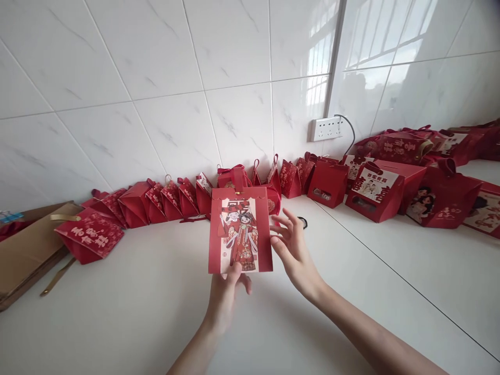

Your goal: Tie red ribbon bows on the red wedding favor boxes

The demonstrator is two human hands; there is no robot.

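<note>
A red gift box (240, 229) with a ribbon loop at its top is held up over the white table, its front facing me. Two cartoon figures in traditional dress are printed on that front. My left hand (227, 289) grips the box at its lower edge, thumb on the front and the other fingers behind. Beside the right edge of the box is my right hand (292, 247), fingers spread and holding nothing. Whether its fingertips touch the edge I cannot tell. The back of the box is hidden.
Several red gift boxes (133, 203) line the tiled wall, with larger ones (375, 192) at the right. A red box (89, 235) stands nearer at the left, by brown cardboard (31, 255). A power strip (327, 129) with a black cable is on the wall.
</note>
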